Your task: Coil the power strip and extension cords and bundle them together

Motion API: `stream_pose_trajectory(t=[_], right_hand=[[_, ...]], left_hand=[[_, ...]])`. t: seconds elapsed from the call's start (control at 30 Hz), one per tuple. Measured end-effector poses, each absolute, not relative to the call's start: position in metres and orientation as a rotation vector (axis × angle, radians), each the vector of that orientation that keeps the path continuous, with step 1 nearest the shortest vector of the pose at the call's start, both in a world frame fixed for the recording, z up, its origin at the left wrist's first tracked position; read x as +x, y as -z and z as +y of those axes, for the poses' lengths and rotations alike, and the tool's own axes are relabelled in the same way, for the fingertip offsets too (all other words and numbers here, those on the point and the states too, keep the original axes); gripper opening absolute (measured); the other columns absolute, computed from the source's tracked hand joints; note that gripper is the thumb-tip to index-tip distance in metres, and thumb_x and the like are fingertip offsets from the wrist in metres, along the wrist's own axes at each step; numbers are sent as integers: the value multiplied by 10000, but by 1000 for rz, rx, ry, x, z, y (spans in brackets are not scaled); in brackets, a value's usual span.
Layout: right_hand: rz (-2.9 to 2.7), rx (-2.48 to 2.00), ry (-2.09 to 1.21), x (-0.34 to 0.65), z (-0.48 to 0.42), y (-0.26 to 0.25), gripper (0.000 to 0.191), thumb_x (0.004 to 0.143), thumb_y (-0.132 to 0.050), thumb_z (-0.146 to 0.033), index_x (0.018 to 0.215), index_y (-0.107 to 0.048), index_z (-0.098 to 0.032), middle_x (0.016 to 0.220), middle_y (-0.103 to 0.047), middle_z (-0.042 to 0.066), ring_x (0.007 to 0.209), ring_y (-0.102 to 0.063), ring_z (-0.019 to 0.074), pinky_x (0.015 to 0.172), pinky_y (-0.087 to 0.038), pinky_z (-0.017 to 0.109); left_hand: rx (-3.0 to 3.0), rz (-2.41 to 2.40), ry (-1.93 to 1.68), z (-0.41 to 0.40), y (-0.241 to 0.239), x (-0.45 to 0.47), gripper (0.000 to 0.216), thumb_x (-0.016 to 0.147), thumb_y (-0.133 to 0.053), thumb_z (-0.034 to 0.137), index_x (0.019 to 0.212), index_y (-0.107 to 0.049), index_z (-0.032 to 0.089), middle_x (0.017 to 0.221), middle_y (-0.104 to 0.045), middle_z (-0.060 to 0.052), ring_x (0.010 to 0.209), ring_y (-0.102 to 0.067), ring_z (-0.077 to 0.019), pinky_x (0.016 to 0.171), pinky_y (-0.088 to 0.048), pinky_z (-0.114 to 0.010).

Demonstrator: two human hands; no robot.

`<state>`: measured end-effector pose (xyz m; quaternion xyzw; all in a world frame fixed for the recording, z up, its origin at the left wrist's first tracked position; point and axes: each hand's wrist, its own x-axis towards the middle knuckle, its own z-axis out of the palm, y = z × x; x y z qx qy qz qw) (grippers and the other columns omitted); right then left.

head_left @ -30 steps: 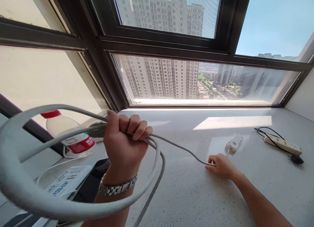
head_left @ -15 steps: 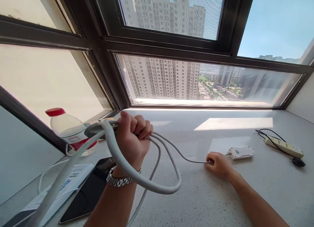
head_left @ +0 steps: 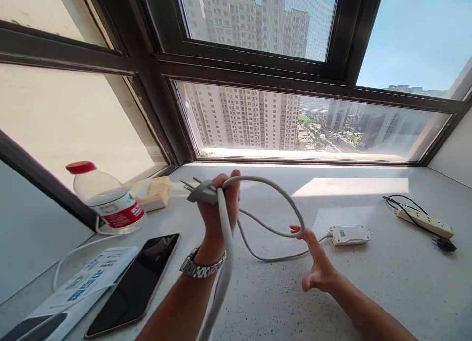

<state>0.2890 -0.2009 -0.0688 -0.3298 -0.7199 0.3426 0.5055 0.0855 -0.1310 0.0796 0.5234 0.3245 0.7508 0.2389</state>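
My left hand (head_left: 218,209), with a metal watch on its wrist, is closed around a thick grey cable (head_left: 258,184) just behind its grey plug (head_left: 201,192), whose prongs point left. The cable loops rightward from that fist and runs down to a small white box (head_left: 348,234) lying on the speckled sill (head_left: 280,292). My right hand (head_left: 313,262) is raised off the sill with its fingers spread, and the fingertips touch the underside of the cable loop. Another stretch of cable hangs down from the left fist toward the camera.
A red-capped plastic bottle (head_left: 106,198) stands at the left beside a yellowish packet (head_left: 153,193). A dark phone (head_left: 134,282) and a printed leaflet (head_left: 83,284) lie at front left. A white power strip (head_left: 424,218) with a black plug lies at far right, below the window frame (head_left: 258,80).
My right hand let go of the cable on the sill and rose with its fingers open to the loop. The left hand turned, the coil shrank, and the white box slid left.
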Motion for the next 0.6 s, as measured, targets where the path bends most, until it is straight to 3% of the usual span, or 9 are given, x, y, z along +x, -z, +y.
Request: stream_pose_trajectory(t=[0.1, 0.23, 0.3, 0.37, 0.43, 0.47, 0.53, 0.6], right_hand=[[-1617, -557, -922, 277, -213, 62, 1137, 553, -538, -902, 1456, -283, -260, 1497, -308, 153, 1364, -293, 375, 1104, -237, 492], [-1566, -490, -1116, 271, -226, 56, 1072, 516, -627, -861, 1359, -432, -228, 1348, -504, 177, 1280, -420, 383, 1089, -247, 519], [-1517, -515, -1259, 266, -231, 58, 891, 584, -742, -720, 1275, -494, -216, 1134, -644, 154, 1156, -539, 347, 1029, -325, 515], [-1424, -555, -1400, 260, -233, 60, 575, 698, -773, -541, 1119, -570, -207, 840, -685, 72, 920, -640, 273, 910, -428, 462], [-1286, -592, -1476, 258, -230, 61, 330, 786, -713, -473, 921, -607, -190, 566, -551, -30, 587, -583, 165, 718, -482, 368], [-1201, -611, -1479, 259, -226, 59, 307, 811, -681, -480, 851, -605, -185, 489, -448, -70, 465, -477, 115, 622, -467, 320], [-1033, -651, -1424, 266, -218, 55, 340, 834, -640, -513, 783, -596, -180, 442, -294, -109, 390, -285, 65, 492, -391, 249], [-933, -680, -1370, 275, -211, 49, 362, 822, -651, -529, 767, -591, -177, 444, -254, -115, 397, -212, 54, 443, -329, 216]], left_hand=[[1931, 1078, -1804, -136, -62, 105, 475, 803, -597, 389, 498, -303, 173, 446, -260, 62, 450, -224, -68, 456, -221, -223], [2190, 1502, -1381, -137, -49, 115, 413, 825, -527, 435, 536, -374, 183, 447, -308, 44, 443, -254, -89, 480, -206, -233], [2199, 1696, -1216, -133, -45, 116, 373, 836, -502, 432, 563, -430, 188, 468, -373, 24, 453, -328, -107, 496, -206, -239], [2190, 1743, -1097, -126, -41, 114, 349, 838, -495, 425, 582, -461, 190, 504, -432, 6, 489, -399, -123, 511, -218, -242], [2173, 1703, -1077, -119, -38, 110, 340, 820, -517, 418, 577, -460, 187, 522, -457, 4, 518, -417, -124, 522, -244, -241], [2150, 1667, -1105, -115, -37, 108, 339, 799, -540, 415, 566, -452, 185, 520, -452, 9, 523, -411, -119, 524, -259, -238], [2045, 1554, -1183, -108, -37, 102, 357, 737, -607, 426, 542, -437, 180, 500, -423, 27, 512, -389, -105, 509, -294, -226], [1867, 1383, -1240, -103, -40, 97, 382, 645, -695, 448, 538, -446, 178, 487, -407, 42, 489, -393, -96, 471, -337, -216]])
